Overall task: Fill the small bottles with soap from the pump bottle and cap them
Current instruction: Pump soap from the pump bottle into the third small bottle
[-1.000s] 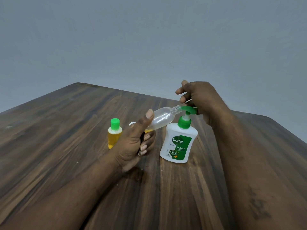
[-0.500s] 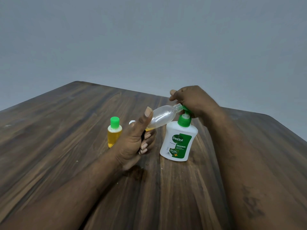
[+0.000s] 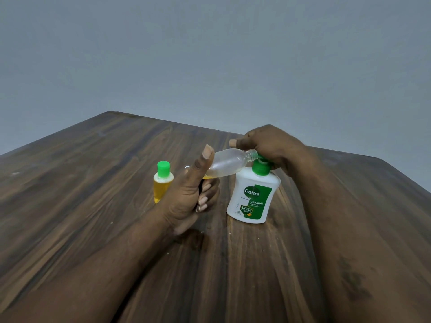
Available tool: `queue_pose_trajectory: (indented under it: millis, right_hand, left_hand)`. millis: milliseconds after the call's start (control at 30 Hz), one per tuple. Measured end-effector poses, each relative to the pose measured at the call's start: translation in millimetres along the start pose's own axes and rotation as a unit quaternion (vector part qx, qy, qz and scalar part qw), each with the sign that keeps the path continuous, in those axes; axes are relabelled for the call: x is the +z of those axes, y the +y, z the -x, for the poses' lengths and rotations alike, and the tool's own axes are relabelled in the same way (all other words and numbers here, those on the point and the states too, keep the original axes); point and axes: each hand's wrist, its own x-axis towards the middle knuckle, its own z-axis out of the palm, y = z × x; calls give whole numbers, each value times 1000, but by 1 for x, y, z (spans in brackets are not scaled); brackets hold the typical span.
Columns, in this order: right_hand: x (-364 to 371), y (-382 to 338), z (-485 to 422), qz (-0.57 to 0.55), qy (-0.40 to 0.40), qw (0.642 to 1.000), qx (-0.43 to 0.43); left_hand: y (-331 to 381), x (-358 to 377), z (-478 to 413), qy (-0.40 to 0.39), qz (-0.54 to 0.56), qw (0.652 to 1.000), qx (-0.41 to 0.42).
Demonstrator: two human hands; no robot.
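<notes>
A white pump bottle with a green label and green pump stands mid-table. My right hand lies over the pump head and presses it down; the nozzle is mostly hidden under the hand. My left hand grips a small clear bottle, tilted with its open neck against the pump nozzle. A little yellow soap sits at its low end. A second small bottle, full of yellow soap and closed with a green cap, stands upright just left of my left hand.
Everything stands on a dark wooden table, whose far edges meet a plain grey wall. A small white object peeks out behind my left thumb; what it is cannot be told.
My right hand came down onto the green pump head and pushed it lower. The small clear bottle stayed at the nozzle in my left hand.
</notes>
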Motion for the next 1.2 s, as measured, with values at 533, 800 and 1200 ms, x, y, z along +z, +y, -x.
queue_pose_trajectory:
  millis: [533, 800, 1200]
  right_hand:
    - [-1, -5, 7, -81, 126, 985, -89]
    - [4, 3, 4, -59, -7, 997, -40]
    - [-4, -5, 10, -99, 17, 992, -73]
  left_hand:
    - [7, 6, 2, 9, -22, 999, 31]
    - [12, 11, 10, 0, 7, 999, 36]
    - [11, 11, 8, -3, -3, 999, 32]
